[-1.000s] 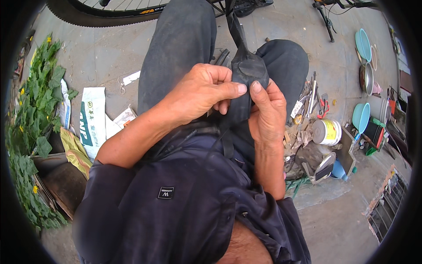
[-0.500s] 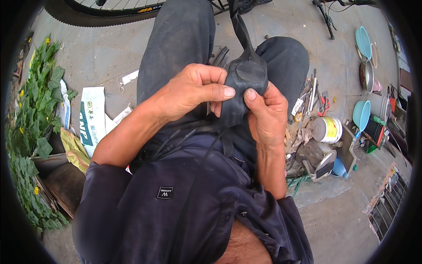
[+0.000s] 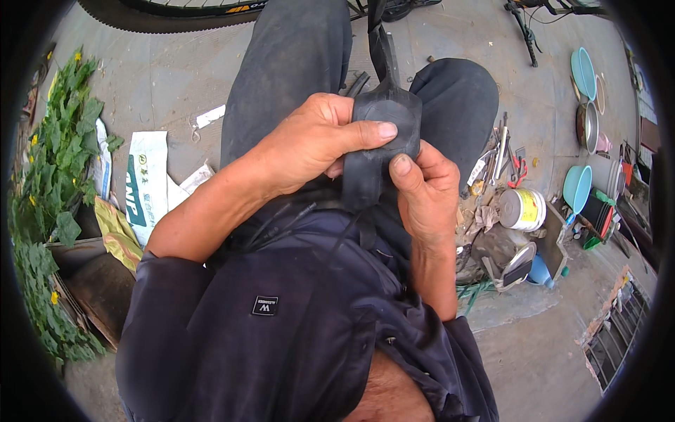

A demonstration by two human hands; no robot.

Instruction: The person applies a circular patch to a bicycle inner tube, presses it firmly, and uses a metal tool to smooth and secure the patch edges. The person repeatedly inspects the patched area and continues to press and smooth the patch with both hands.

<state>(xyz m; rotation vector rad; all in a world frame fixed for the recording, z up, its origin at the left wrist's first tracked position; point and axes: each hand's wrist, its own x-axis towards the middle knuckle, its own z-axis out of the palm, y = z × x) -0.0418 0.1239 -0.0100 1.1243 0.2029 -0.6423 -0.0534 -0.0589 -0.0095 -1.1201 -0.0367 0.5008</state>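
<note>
A black rubber bicycle inner tube point(image 3: 361, 186) lies across my hands, above my lap. My left hand point(image 3: 302, 144) grips its left edge, with the thumb flat on top and the fingers curled beneath. A round dark patch point(image 3: 389, 114) shows on the widened, flattened stretch of rubber, and my left thumb reaches its lower edge. On the opposite edge my right hand point(image 3: 430, 184) pinches the tube between thumb and bent fingers. From the patch the tube narrows and runs up between my knees; its lower part hangs toward my waist.
A bicycle wheel point(image 3: 183, 21) lies at the far left, a handlebar point(image 3: 524, 32) at the far right. Right of my knee are wrenches point(image 3: 502, 148), red-handled pliers point(image 3: 519, 171) and a white tub point(image 3: 522, 209). Blue basins point(image 3: 578, 188) stand farther right; leafy plants point(image 3: 60, 169) line the left.
My left thumb has slid up and right onto the patched area. The tube lies flatter, and its lower part shows more fully. My right hand keeps its pinch with little movement.
</note>
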